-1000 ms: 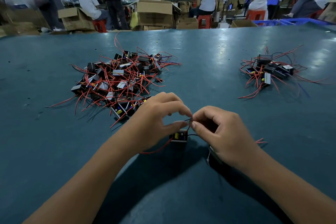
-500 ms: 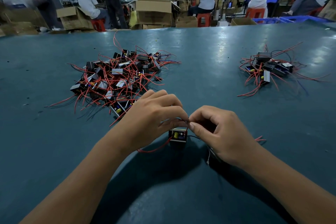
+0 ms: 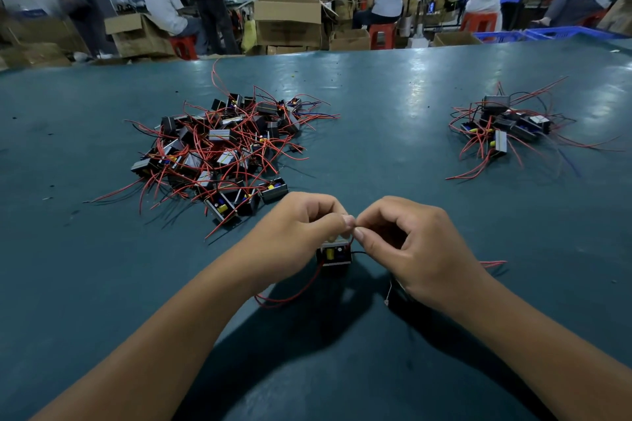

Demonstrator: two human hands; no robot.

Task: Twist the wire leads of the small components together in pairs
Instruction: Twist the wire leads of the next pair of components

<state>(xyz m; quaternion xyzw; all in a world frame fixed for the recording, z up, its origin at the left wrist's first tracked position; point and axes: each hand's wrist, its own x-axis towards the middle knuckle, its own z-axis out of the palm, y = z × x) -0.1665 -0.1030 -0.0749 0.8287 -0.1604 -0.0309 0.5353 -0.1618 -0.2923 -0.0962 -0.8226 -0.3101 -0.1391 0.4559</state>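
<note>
A small black component (image 3: 334, 253) with a yellow part inside sits on the blue-green table (image 3: 393, 147), just below my fingertips. My left hand (image 3: 297, 232) and my right hand (image 3: 407, 249) meet above it, thumbs and forefingers pinching its thin wire leads; the pinched ends are hidden between the fingers. A red lead (image 3: 294, 294) loops out under my left wrist, and a red wire end (image 3: 492, 263) shows past my right hand.
A large heap of black components with red leads (image 3: 222, 147) lies at the middle left. A smaller heap (image 3: 506, 126) lies at the far right. Beyond the table's far edge are cardboard boxes (image 3: 287, 20), red stools and several seated people.
My fingertips have drawn closer together over the component, and both hands have shifted slightly up the view. The heaps have not moved.
</note>
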